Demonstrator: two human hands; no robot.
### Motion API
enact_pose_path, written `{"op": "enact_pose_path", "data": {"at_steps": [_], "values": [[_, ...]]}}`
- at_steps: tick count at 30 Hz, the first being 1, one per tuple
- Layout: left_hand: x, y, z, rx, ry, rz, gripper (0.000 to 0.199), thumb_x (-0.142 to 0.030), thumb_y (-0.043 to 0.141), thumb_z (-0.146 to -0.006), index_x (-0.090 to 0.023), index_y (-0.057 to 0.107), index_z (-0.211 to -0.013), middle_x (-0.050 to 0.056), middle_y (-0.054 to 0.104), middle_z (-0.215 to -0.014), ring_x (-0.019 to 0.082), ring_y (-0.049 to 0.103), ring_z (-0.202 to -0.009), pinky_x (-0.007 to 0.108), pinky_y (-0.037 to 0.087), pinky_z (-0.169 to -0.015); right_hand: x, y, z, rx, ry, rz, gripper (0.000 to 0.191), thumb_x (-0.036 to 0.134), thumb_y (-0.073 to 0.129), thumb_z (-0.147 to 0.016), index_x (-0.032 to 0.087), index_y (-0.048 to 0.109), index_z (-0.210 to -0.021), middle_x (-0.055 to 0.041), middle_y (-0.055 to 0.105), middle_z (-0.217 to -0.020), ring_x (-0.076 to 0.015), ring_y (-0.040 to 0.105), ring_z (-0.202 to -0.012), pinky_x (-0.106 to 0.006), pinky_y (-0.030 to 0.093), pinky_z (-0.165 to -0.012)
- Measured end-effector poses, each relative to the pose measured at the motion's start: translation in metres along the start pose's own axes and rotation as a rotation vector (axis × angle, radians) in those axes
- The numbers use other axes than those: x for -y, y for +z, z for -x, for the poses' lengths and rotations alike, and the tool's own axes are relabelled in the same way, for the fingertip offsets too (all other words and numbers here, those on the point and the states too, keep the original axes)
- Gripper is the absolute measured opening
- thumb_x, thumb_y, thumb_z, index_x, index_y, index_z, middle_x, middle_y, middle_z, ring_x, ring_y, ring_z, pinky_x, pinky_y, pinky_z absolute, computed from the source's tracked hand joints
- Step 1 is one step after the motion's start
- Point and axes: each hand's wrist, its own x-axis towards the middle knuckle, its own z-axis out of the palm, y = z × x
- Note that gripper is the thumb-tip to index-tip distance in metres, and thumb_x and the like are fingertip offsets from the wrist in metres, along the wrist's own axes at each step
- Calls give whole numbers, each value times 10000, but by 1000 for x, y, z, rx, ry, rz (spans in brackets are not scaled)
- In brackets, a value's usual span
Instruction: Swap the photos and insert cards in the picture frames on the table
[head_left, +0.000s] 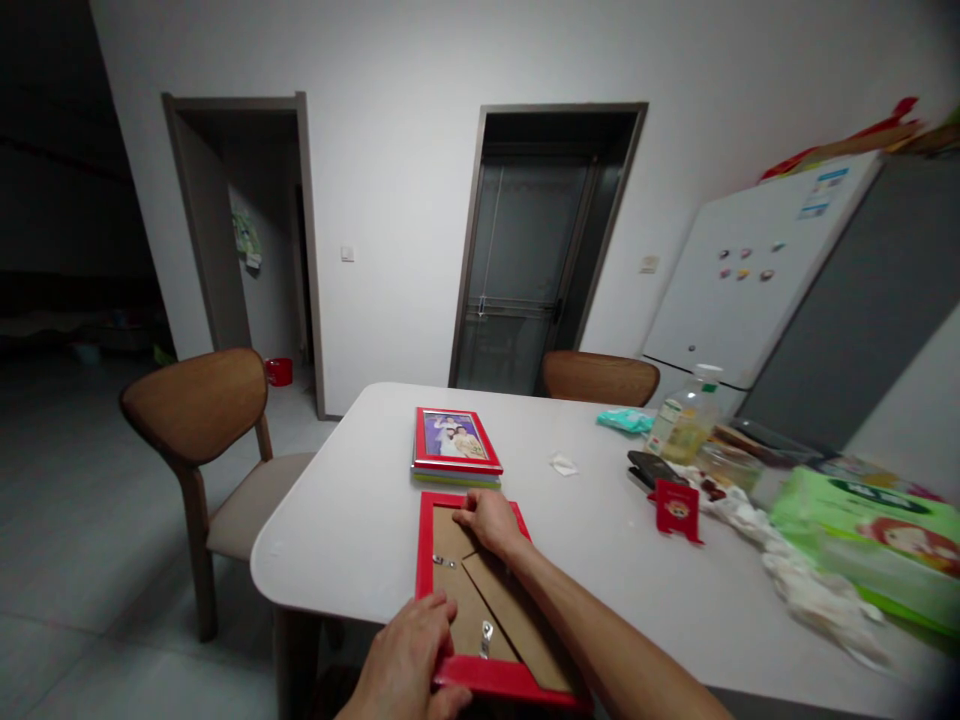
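White tabletop [337,520] fills the lower middle of the view, and at its near side, bottom centre, a red picture frame [424,540] shows its back, with brown backing board [457,600] and a metal clip [486,637]. The left hand [409,655] pinches the lower-left corner, thumb over the bottom rim, fingers along the side. The right hand [491,520] has its fingers bent, fingertips touching the upper end of the backing; whether they pinch anything, I cannot tell. Just above the frame, near centre, lies a stack topped by a red-framed photo [452,437], face up. A white scrap [564,464] sits to its right. Farther right come a red cutout card [677,510], a clear bottle [684,415] and a green tissue pack [870,540]. One wooden chair [199,405] stands at left; a white fridge [750,270] is at upper right.
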Motion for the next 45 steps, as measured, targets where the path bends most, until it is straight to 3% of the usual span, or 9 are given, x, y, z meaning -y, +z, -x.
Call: {"op": "enact_pose_path", "data": {"at_steps": [13,17,21,26,32,35,39,41,45], "values": [[-10,-6,-5,53,30,-136,596,-231,629,-593,-134,452,-1154,129,424,-1265,229,362,-1176,382,239,-1004,-4,-10,5,-74,-48,-126,176,337,525,-698,167,569,-719,-42,630,-715,-138,539,-636,-215,316,-534],[-24,11,-18,84,164,-174,418,-268,625,-620,-166,529,-1014,120,382,-1294,252,308,-1204,472,197,-998,-8,-16,20,-45,-124,-215,229,367,469,-727,171,585,-703,-27,631,-673,-131,543,-608,-214,350,-543],[-21,38,-27,-4,208,-99,402,-176,586,-631,-147,505,-1024,121,366,-1305,238,304,-1208,435,223,-1001,-20,-36,37,-82,-138,-291,232,337,432,-730,176,599,-740,-29,634,-704,-142,552,-633,-235,385,-600],[-14,30,-16,-214,263,161,370,-61,525,-562,-160,518,-918,117,405,-1283,241,348,-1180,405,270,-983,-39,-67,53,-299,94,-645,317,391,456,-693,155,577,-867,-80,614,-877,-181,556,-770,-287,425,-680],[-43,6,-13,-523,164,1006,140,-221,511,-711,-186,485,-844,116,496,-1184,258,433,-1112,377,371,-891,-12,-39,89,23,361,-1168,477,447,506,-675,175,467,-1065,-70,609,-862,-142,590,-608,-272,446,-540],[-49,4,-18,-569,91,1287,286,-319,528,-734,-178,446,-969,107,578,-1047,245,540,-975,361,430,-816,13,-23,103,116,374,-1418,616,440,533,-669,198,329,-1198,-53,632,-836,-162,608,-602,-294,465,-551],[-36,-7,-23,-645,63,1289,563,-288,641,-640,-203,352,-1115,71,583,-1043,222,561,-934,335,439,-813,16,-35,107,-78,327,-1547,704,315,595,-625,194,268,-1236,-39,640,-903,-196,621,-754,-295,489,-654],[-27,-13,-25,-616,26,1257,661,-274,664,-610,-205,319,-1170,70,570,-1083,229,554,-954,332,439,-819,5,-49,105,-150,347,-1473,703,288,586,-624,186,269,-1243,-34,649,-864,-196,627,-684,-290,497,-601],[-23,-3,-32,-384,62,1194,728,-238,669,-586,-158,312,-1215,91,552,-1128,241,548,-965,321,439,-823,-33,-71,99,-210,362,-1217,644,262,517,-655,179,291,-1253,-24,662,-765,-178,604,-514,-275,474,-474]]}}
